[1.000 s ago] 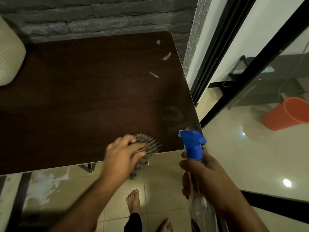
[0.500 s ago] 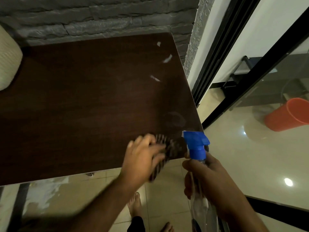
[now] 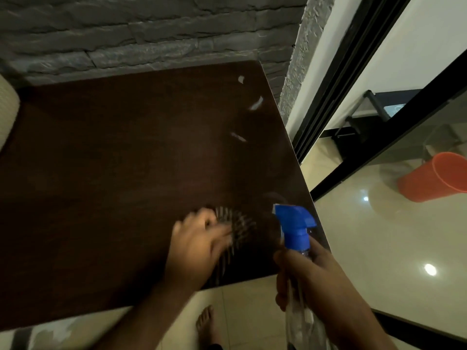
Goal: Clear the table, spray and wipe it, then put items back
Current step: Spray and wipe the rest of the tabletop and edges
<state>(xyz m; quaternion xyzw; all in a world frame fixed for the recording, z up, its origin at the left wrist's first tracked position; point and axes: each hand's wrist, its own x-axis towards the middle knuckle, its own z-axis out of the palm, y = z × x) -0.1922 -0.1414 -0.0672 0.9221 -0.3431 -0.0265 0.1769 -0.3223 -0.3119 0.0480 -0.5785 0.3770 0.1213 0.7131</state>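
A dark brown wooden table [image 3: 113,178] fills the left and middle of the view. My left hand [image 3: 197,248] presses a striped grey cloth [image 3: 235,226] flat on the table near its front right corner; both are motion-blurred. Just right of the cloth, my right hand [image 3: 310,279] grips a clear spray bottle [image 3: 300,319] with a blue trigger head [image 3: 293,226], held upright over the table's front right edge. Small white scraps [image 3: 255,104] lie on the table's far right side.
A grey stone wall [image 3: 151,29] backs the table. A cream woven object [image 3: 7,112] sits at the left edge. To the right are a black-framed glass door [image 3: 374,137], glossy tile floor and an orange bucket [image 3: 434,178]. My bare foot [image 3: 206,324] stands below the table's front edge.
My left hand has slid the cloth from the front edge to the right and farther onto the table. My right hand with the bottle has stayed almost still.
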